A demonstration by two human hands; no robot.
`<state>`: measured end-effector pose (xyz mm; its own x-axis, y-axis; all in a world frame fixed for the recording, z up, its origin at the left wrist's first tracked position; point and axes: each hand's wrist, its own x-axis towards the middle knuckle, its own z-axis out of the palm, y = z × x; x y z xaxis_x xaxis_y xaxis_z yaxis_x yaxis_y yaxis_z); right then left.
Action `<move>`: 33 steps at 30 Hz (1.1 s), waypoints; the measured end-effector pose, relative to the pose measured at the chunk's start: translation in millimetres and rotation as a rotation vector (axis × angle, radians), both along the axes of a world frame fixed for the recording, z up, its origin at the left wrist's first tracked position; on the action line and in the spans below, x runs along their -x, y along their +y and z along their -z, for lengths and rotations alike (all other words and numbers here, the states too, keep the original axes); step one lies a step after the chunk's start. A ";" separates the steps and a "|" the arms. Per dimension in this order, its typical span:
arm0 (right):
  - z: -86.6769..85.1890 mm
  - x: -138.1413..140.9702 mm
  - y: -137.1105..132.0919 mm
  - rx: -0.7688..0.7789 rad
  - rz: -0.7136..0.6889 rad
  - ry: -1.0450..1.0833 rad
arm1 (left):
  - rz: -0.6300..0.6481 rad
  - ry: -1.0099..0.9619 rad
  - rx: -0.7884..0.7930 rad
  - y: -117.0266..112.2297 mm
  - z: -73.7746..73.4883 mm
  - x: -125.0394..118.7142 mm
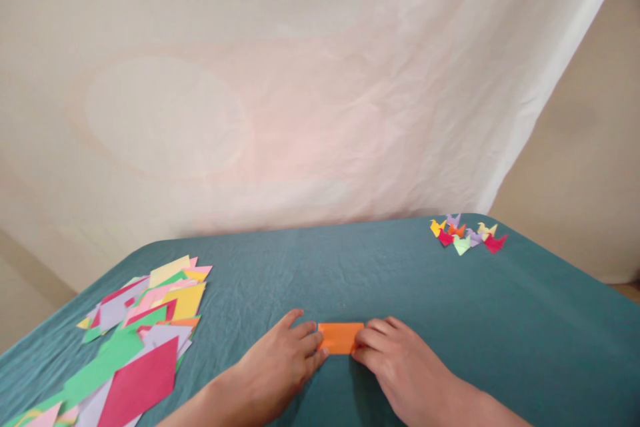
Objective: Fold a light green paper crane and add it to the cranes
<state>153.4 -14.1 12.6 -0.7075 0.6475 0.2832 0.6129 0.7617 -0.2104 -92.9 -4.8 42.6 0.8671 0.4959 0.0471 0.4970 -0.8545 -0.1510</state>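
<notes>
A small folded orange paper (341, 337) lies flat on the teal tablecloth (350, 273) near the front edge. My left hand (280, 363) rests palm down at its left end, fingertips pressing on the paper's edge. At the right end, my right hand (400, 363) has its fingers curled and pressed together on the paper's edge. Both hands hold the strip against the cloth.
A spread pile of coloured paper sheets (145, 333) covers the front left of the table. Several small folded paper figures (467, 233) sit at the back right corner. A pale fabric backdrop (300, 80) hangs behind the table.
</notes>
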 end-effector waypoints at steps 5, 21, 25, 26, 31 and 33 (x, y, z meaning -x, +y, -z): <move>-3.2 -3.3 -0.9 0.003 0.011 0.005 | -0.030 -0.015 0.055 -1.0 6.4 8.9; -6.1 -14.8 2.2 0.106 0.042 0.053 | -0.061 -0.046 0.119 -1.5 6.5 12.1; -4.4 -17.1 4.7 0.183 0.062 0.122 | -0.090 -0.058 0.196 -0.6 3.6 13.3; -3.1 -17.8 6.3 0.206 0.084 0.161 | -0.107 -0.074 0.221 -0.8 3.6 14.0; 6.3 -19.9 18.7 0.275 0.270 0.403 | -0.302 -0.335 0.288 -4.4 10.4 10.4; 9.3 -19.3 22.6 0.296 0.293 0.475 | -0.385 -0.414 0.289 -4.9 12.4 1.4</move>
